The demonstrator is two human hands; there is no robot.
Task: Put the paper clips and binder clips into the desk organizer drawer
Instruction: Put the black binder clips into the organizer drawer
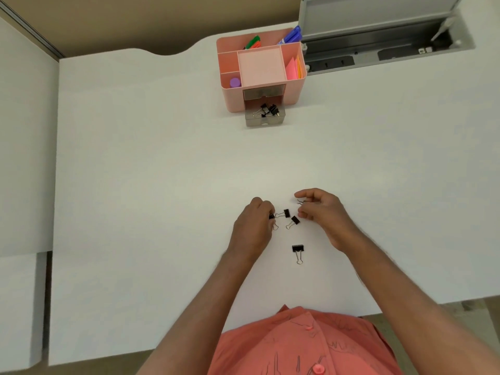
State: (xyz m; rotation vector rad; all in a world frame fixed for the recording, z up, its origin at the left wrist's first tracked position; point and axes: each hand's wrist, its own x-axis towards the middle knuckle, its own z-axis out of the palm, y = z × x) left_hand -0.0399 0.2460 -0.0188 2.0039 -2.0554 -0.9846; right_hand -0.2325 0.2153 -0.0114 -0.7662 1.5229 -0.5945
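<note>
- The left hand lies knuckles-up on the white desk, its fingers curled inward and pinching a small black binder clip with silver wire handles at the fingertips; only part of that clip shows past the fingers.
- The right hand hovers just above the desk with its fingers bent. Thumb and forefinger are closed on the silver wire loop of another clip, whose body is hidden, so I cannot tell what kind of clip it is.
- Between the two hands lie two more small black binder clips: one just beside the left fingertips, the other close below the right fingers, tilted, its handles pointing toward the person.
- A larger black binder clip lies alone on the desk nearer the person, handles pointing toward the body, apart from both hands.
- Well away at the far side of the desk stands the pink plastic desk organizer. Its translucent grey lower drawer is pulled out toward the person and holds a small heap of black binder clips.
- The organizer's top compartments hold coloured markers, a purple round cap and pink and orange sticky notes.
</note>
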